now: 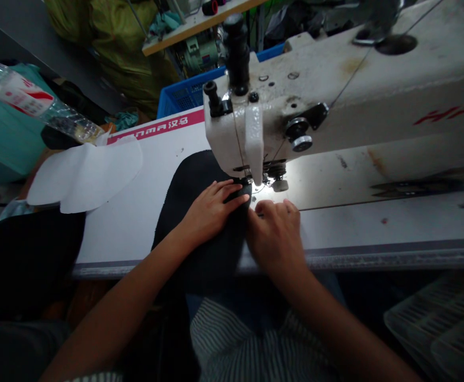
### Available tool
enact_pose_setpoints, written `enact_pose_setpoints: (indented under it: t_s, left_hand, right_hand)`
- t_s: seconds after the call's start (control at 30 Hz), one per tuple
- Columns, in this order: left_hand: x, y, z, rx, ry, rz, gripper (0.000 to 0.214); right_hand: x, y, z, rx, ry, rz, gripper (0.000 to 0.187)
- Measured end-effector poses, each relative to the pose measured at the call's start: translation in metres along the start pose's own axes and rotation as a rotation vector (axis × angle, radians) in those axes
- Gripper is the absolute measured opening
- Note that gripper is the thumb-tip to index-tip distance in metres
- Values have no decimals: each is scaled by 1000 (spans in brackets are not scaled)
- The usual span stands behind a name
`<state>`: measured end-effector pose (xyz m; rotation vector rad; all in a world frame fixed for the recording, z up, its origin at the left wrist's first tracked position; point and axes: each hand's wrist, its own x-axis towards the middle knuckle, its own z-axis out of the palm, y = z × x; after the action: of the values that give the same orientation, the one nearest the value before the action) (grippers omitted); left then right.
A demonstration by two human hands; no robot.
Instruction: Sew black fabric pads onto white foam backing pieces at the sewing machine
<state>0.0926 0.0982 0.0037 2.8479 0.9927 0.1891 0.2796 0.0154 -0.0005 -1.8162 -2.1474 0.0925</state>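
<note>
A black fabric piece [187, 185] with a curved outer edge lies on the white table, and its right edge runs beneath the needle area of a white sewing machine [251, 122]. Flat on top of the fabric rests my left hand [211, 209], fingers stretched toward the presser foot. My right hand [273, 228] is at the fabric's right edge, fingers curled, with thumb and forefinger pinching that edge. A lamp lights the machine bed beside the needle. The fabric's lower part hangs over the table's front edge, into shadow.
White paper-like shapes [92, 175] lie on the table's left side, near a clear plastic bottle [28, 98]. Dark material [28, 260] sits at the left edge. Thread snips [414, 187] lie on the bed at right. A blue crate [184, 93] stands behind the table.
</note>
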Motion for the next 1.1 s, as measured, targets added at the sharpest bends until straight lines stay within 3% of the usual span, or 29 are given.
enact_pose_setpoints:
  t_s: [0.23,0.57,0.7,0.8,0.83,0.93,1.03,1.1]
  left_hand:
    - [2,18,2,9,52,-56,39]
    - [20,4,1,-18,72,-126,33]
    - [-13,28,-13,-46,-26,-76,38]
    - [-57,55,-17,-132,-114,23,83]
    - [-71,63,-16,-139,-120,25,88]
    - [-98,75,-8,-169,-46,-45,57]
    - [-103,75,-3,-301,42,-146,61]
    - [-101,74,-6,-310,30,-159,62]
  right_hand:
    - [-3,12,-10,-34,-55,-20,20]
    - [18,19,-6,-26,-46,1,22]
    - [-7,19,-9,29,-18,-84,14]
    - [-42,15,-11,153,-8,-228,10]
    - [-53,13,-11,190,-14,-268,10]
    - [-79,5,-9,226,-13,-318,16]
    - [-88,0,-5,190,33,-320,29]
    - [-89,-1,-4,177,50,-314,28]
